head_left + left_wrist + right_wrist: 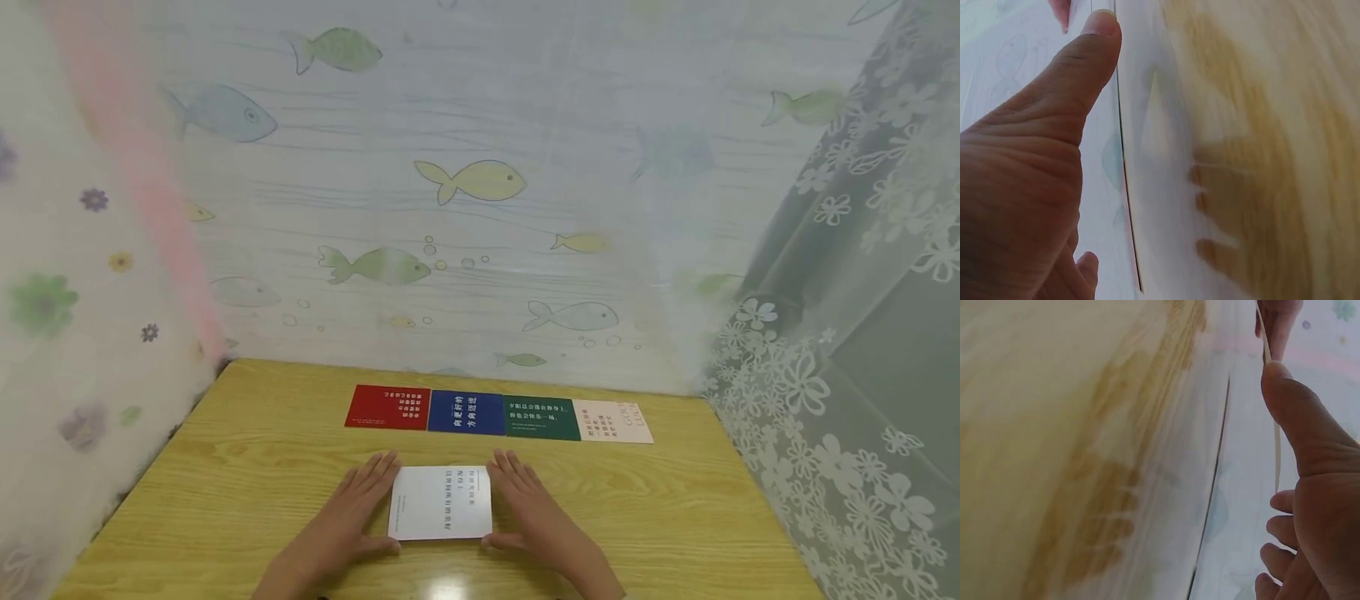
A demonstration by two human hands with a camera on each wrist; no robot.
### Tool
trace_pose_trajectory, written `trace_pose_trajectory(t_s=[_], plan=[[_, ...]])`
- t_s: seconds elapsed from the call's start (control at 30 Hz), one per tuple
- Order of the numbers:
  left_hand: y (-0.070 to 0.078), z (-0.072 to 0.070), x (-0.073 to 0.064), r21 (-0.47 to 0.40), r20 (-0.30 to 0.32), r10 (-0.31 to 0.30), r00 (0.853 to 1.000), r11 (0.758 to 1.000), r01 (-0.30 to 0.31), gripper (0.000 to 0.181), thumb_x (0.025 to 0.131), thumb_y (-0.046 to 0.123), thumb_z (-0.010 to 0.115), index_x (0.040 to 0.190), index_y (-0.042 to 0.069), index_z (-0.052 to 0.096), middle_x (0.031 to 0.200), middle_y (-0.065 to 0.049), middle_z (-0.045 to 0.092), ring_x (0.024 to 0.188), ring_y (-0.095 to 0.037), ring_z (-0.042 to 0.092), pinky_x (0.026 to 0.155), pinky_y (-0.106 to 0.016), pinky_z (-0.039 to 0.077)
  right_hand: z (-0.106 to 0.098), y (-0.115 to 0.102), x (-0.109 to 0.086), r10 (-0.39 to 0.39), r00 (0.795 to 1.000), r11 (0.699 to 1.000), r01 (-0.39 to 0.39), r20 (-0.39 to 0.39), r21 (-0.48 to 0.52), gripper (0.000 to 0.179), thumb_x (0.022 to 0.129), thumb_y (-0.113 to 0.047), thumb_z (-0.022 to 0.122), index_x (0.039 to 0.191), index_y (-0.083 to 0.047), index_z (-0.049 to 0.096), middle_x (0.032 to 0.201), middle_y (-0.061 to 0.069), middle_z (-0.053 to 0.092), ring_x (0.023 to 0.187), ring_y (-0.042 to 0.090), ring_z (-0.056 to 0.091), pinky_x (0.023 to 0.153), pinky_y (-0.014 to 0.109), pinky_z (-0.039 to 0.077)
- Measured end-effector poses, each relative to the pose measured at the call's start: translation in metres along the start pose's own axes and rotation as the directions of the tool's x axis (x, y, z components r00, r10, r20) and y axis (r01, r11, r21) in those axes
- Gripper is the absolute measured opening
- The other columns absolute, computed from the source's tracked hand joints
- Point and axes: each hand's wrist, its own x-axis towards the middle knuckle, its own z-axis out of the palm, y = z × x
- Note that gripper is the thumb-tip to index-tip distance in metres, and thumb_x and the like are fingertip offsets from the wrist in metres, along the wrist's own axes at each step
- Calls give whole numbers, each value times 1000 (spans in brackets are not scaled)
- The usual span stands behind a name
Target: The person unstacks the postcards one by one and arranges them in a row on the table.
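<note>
A white card with dark printed characters lies flat in the air close over the wooden table, between my two hands. My left hand holds its left side, with the thumb at the near corner and the fingers along the far corner. On the opposite side my right hand grips it the same way. In the right wrist view the card shows edge-on, from the thumb to the fingertips.
Beyond the hands, a red card, a blue card, a green card and a cream card form a row on the wooden table. Fish-printed cloth hangs behind; a flowered sheer curtain borders the right.
</note>
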Motion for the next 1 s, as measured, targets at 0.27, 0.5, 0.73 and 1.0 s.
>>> trace_pose_trajectory(t_s=[0.27,0.5,0.73,1.0], plan=[[-4,-6,-1,-47,33,-51,998,998,53,106,78,46,84,160,8,30,168,-7,26,155,-37,20,128,-29,-6,2,-2,9,-15,1000,999,15,6,-37,105,80,-52,81,160,-5,30,169,11,22,157,30,17,127,51,18],[-6,-14,-4,-45,28,-51,998,998,52,105,77,43,86,159,5,33,166,-12,30,153,-43,22,122,-65,18,4,-7,14,-40,999,998,39,-8,-48,107,76,-48,87,158,-4,34,167,14,25,156,32,20,126,51,21],[-14,-20,-8,-79,24,-69,997,994,70,107,73,41,89,159,9,33,167,-10,28,155,-39,18,125,-61,13,7,-11,19,-22,1000,1000,22,-18,-10,105,77,-47,86,158,-6,34,168,12,25,156,32,20,126,51,21],[-21,-26,-10,-93,5,-67,998,993,67,108,72,42,90,158,7,35,167,-12,28,154,-41,19,130,-42,1,8,-17,24,-56,997,998,58,-52,36,106,76,-43,88,158,-4,34,167,17,24,155,37,20,124,55,23]])
